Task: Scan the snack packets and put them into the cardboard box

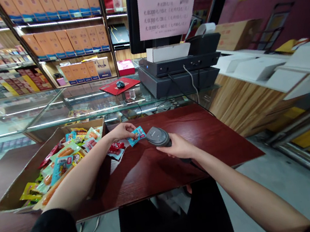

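Between the fingers of my left hand (124, 131) is a small blue snack packet (138, 135), held just above the dark red tabletop (152, 168). My right hand (180, 146) grips a grey handheld barcode scanner (158, 137), its head facing the packet from close by. Red snack packets (115, 149) lie on the table below my left wrist. Under my left forearm stands an open cardboard box (13, 197) filled with packaged sausages and other snacks (64, 164); the forearm hides part of it.
Behind the table runs a glass display counter (80, 101) with a red mouse pad (111, 88) and a mouse (120, 84). A cash drawer (164, 84) and a monitor carrying a pink paper sign (165, 6) stand at back right. Shelves of orange boxes (70, 43) line the wall.
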`<state>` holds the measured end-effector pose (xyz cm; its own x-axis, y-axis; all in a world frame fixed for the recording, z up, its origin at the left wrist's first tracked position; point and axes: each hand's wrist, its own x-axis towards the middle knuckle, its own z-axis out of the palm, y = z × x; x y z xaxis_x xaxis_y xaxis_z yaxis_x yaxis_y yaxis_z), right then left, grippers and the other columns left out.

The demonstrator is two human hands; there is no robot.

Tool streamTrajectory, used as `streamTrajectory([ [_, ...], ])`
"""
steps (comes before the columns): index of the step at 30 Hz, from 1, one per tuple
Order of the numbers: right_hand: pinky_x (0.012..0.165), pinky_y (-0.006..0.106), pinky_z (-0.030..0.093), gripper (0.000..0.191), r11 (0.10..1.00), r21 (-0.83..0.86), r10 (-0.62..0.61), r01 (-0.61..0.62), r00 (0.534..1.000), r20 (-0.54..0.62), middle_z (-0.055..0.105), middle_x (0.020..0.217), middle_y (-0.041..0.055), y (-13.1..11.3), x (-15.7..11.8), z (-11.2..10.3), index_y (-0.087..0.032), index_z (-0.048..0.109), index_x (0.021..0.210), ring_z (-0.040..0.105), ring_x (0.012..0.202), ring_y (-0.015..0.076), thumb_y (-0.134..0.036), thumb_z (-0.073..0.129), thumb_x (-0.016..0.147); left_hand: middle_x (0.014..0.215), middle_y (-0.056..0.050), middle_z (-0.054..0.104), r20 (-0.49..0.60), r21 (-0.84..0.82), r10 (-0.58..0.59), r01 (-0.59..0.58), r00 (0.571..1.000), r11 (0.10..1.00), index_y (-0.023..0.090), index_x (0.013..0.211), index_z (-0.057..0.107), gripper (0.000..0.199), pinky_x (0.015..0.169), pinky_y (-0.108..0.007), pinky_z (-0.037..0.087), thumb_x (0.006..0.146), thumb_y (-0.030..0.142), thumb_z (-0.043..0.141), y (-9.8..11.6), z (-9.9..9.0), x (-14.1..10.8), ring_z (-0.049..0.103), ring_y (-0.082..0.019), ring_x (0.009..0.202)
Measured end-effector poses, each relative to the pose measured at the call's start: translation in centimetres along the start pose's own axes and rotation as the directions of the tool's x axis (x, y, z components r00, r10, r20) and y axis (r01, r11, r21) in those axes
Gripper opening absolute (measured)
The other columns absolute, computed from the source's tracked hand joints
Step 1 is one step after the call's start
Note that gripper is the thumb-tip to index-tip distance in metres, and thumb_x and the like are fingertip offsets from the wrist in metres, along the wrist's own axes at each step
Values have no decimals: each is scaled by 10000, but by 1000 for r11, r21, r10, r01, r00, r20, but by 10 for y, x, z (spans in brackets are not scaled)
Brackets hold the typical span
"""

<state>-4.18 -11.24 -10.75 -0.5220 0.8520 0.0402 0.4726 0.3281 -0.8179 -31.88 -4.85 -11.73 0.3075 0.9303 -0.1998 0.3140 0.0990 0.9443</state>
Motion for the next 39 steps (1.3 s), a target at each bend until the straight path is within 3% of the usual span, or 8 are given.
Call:
streamTrajectory([
  [7, 473, 230, 463, 291, 1000, 15, 9, -9, 1000, 17, 625, 553, -15, -6, 4, -5, -170, 603, 959, 601, 447, 142, -400, 656, 790, 712, 9, 679, -106, 185, 55, -35, 993, 982, 147, 803, 600, 333, 607, -237, 489, 538, 231, 784, 19, -24, -17, 614, -118, 627],
  [15, 418, 221, 443, 314, 999, 36, -14, 12, 997, 72, 607, 527, -15, -13, 28, 5, -160, 586, 943, 581, 419, 140, -411, 670, 775, 661, 2, 640, -380, 405, 60, 107, 923, 908, 152, 769, 612, 352, 583, -227, 454, 555, 356, 804, 61, -120, -123, 587, -120, 615],
  [19, 413, 229, 443, 316, 999, 42, -28, 24, 994, 107, 606, 524, -17, -15, 37, 14, -170, 582, 948, 581, 413, 145, -429, 659, 784, 694, -12, 647, -438, 403, 35, 162, 898, 901, 144, 787, 605, 339, 592, -223, 450, 663, 426, 748, 62, -145, -161, 581, -117, 630],
  [24, 419, 224, 432, 317, 998, 41, -47, 43, 994, 103, 608, 522, -16, -16, 37, 17, -167, 594, 968, 574, 415, 140, -414, 666, 782, 691, -12, 647, -382, 555, 129, 116, 915, 824, 153, 799, 633, 344, 583, -218, 436, 674, 461, 720, 48, -126, -145, 567, -120, 618],
  [28, 438, 226, 433, 325, 999, 31, -35, 33, 997, 69, 610, 523, -17, -14, 32, 14, -161, 609, 982, 578, 426, 143, -403, 671, 774, 803, -32, 687, -198, 789, 267, -8, 943, 614, 176, 844, 679, 197, 716, -241, 463, 739, 340, 645, 40, -84, -106, 623, -159, 748],
  [33, 484, 235, 445, 346, 999, -12, -32, 32, 999, 29, 642, 585, 1, -12, 25, 7, -142, 636, 1015, 588, 461, 144, -381, 673, 768, 1107, -112, 681, -68, 937, 97, 30, 993, 349, 201, 1074, 682, 414, 891, -280, 446, 660, 186, 682, 29, -39, -63, 618, -249, 1046],
  [36, 548, 254, 475, 370, 998, -26, -51, 51, 999, 12, 683, 681, 27, -12, 21, 2, -149, 648, 1049, 619, 539, 159, -375, 685, 758, 1021, -121, 713, -65, 904, -94, 99, 993, 415, 183, 1059, 687, 589, 811, -275, 482, 484, 205, 813, 17, -30, -42, 656, -271, 943],
  [39, 588, 266, 486, 388, 998, -27, -61, 61, 998, 4, 693, 710, 31, -12, 16, -1, -157, 649, 1075, 635, 594, 171, -387, 683, 764, 798, -71, 729, -65, 824, -210, 171, 975, 540, 179, 880, 711, 560, 696, -261, 492, 351, 269, 874, 5, -35, -29, 668, -244, 748],
])
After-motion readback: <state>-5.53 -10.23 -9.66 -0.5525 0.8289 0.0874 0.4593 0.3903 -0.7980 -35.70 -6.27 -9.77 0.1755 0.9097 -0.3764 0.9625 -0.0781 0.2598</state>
